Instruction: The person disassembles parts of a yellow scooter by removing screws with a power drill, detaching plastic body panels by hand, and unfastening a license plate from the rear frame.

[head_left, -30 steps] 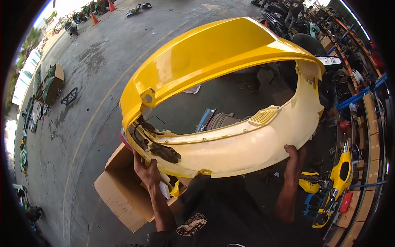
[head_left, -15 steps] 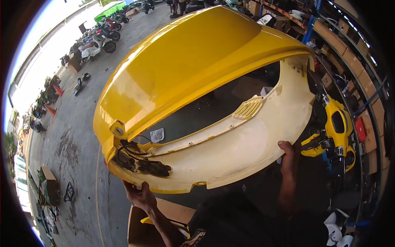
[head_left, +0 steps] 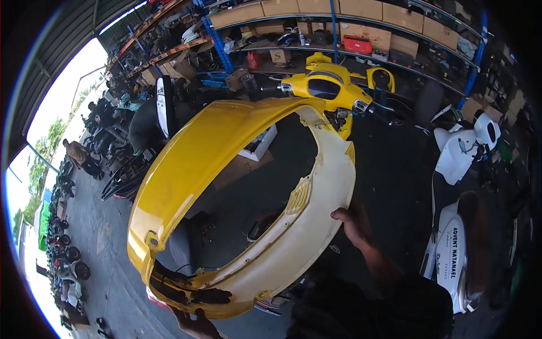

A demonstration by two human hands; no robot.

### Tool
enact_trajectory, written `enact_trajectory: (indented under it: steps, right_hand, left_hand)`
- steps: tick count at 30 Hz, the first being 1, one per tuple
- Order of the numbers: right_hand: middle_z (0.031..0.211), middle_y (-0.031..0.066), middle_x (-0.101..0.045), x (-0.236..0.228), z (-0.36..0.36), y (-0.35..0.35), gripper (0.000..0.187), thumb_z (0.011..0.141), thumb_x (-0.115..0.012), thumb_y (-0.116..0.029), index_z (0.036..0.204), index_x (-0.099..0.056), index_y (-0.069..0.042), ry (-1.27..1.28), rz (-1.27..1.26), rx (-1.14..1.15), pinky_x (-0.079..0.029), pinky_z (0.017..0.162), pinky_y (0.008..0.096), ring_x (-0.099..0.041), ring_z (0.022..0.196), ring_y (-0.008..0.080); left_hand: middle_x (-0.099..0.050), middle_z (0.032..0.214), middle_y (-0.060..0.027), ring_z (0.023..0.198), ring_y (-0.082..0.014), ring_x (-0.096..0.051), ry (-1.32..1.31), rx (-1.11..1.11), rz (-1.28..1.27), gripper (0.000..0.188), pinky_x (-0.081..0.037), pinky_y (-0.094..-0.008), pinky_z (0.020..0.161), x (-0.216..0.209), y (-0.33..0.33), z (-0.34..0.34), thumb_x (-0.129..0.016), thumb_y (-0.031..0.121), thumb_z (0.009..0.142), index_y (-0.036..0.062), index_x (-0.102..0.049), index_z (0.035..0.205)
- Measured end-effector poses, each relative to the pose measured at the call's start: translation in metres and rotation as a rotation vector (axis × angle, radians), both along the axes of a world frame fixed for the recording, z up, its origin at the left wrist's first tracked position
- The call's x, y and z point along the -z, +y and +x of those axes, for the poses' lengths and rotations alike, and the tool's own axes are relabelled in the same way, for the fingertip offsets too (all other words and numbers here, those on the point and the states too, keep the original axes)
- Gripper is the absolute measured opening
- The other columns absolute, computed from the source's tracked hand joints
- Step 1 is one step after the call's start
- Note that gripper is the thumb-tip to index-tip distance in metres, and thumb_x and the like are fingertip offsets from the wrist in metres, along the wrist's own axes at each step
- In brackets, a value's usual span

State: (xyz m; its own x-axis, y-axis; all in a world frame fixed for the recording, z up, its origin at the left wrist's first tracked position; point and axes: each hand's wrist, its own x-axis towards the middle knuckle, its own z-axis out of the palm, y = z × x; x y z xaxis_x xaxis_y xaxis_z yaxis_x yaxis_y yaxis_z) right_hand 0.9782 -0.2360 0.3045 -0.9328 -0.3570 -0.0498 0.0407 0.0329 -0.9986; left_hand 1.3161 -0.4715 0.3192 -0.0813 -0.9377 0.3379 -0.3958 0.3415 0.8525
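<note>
At the left of the frame, a row of motorbikes (head_left: 80, 270) bordered a strip of grey floor (head_left: 107, 248), which separated them from the yellow scooter panel (head_left: 189, 161). The panel stood tilted across the middle of the frame, its lower end near the bottom edge. Its upper end overlapped a yellow handlebar unit (head_left: 332, 85) at upper centre; contact between the two could not be determined. A loaded shelf rack (head_left: 335, 42) bounded the top of the frame. Right of the panel, a stretch of dark floor (head_left: 395, 169) gave side room as far as a white scooter (head_left: 451, 254).

The left hand (head_left: 195, 325), at the bottom edge left of centre, was clamped on the panel's lower end. The right hand (head_left: 355, 226), right of centre, was clamped on the right-hand rim, thumb laid at the pale inner face. The bulk of the panel rose above the left hand and lay to the left of the right hand.

The left hand's fingers were largely hidden by the panel, and its forearm was cut off by the bottom edge. Dark material (head_left: 212, 296) inside the lower end was hard to identify. Items seen through the panel's opening lay in shadow. The right hand's fingers were mostly concealed behind the rim.
</note>
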Motion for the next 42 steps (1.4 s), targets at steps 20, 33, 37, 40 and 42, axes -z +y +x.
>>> enact_trajectory:
  steps: [20, 33, 37, 40, 42]
  right_hand:
    - [0.075, 0.0036, -0.050, -0.047, 0.199, 0.247, 0.026, 0.067, -0.055, -0.017, 0.084, -0.056, 0.003, 0.204, 0.049, 1.231, -0.035, 0.068, 0.0279, -0.042, 0.073, 0.0136]
    - [0.076, 0.0007, -0.054, -0.124, 0.058, 0.353, 0.032, 0.063, -0.060, -0.002, 0.093, -0.053, 0.004, 0.799, 0.145, 1.245, -0.039, 0.064, 0.0186, -0.048, 0.065, 0.0071]
    - [0.065, -0.0039, -0.041, -0.127, -0.013, 0.370, 0.021, 0.063, -0.058, 0.004, 0.074, -0.043, -0.005, 0.791, 0.192, 1.134, -0.029, 0.055, 0.0175, -0.037, 0.059, 0.0025]
    - [0.061, -0.0047, -0.036, -0.130, -0.081, 0.366, 0.029, 0.061, -0.061, 0.005, 0.066, -0.036, -0.007, 0.754, 0.204, 1.135, -0.023, 0.048, 0.0216, -0.031, 0.055, 0.0031]
    - [0.056, -0.0045, -0.032, -0.118, -0.126, 0.382, 0.033, 0.059, -0.064, 0.004, 0.062, -0.033, -0.007, 0.748, 0.377, 1.116, -0.022, 0.046, 0.0242, -0.029, 0.052, 0.0043]
  left_hand:
    - [-0.061, 0.115, -0.0112, 0.099, -0.0157, -0.059, 0.325, 1.131, 0.354, 0.075, -0.045, -0.0247, 0.085, 0.059, 0.105, -0.178, -0.047, -0.017, 0.064, -0.0049, -0.036, 0.137]
    - [-0.053, 0.120, -0.0098, 0.108, -0.0194, -0.053, 0.586, 1.250, 0.778, 0.077, -0.042, -0.0299, 0.093, 0.169, 0.326, -0.357, -0.050, -0.014, 0.059, -0.0049, -0.037, 0.134]
    - [-0.054, 0.119, -0.0094, 0.107, -0.0209, -0.055, 0.667, 1.292, 0.944, 0.077, -0.043, -0.0312, 0.093, 0.204, 0.372, -0.410, -0.050, -0.014, 0.060, -0.0027, -0.036, 0.135]
    - [-0.055, 0.117, -0.0065, 0.105, -0.0182, -0.055, 0.620, 1.237, 1.051, 0.072, -0.045, -0.0271, 0.088, 0.227, 0.394, -0.453, -0.051, -0.016, 0.067, -0.0025, -0.035, 0.136]
    - [-0.055, 0.115, -0.0065, 0.103, -0.0176, -0.056, 0.604, 1.219, 1.125, 0.073, -0.047, -0.0254, 0.083, 0.234, 0.405, -0.484, -0.051, -0.016, 0.067, -0.0019, -0.034, 0.137]
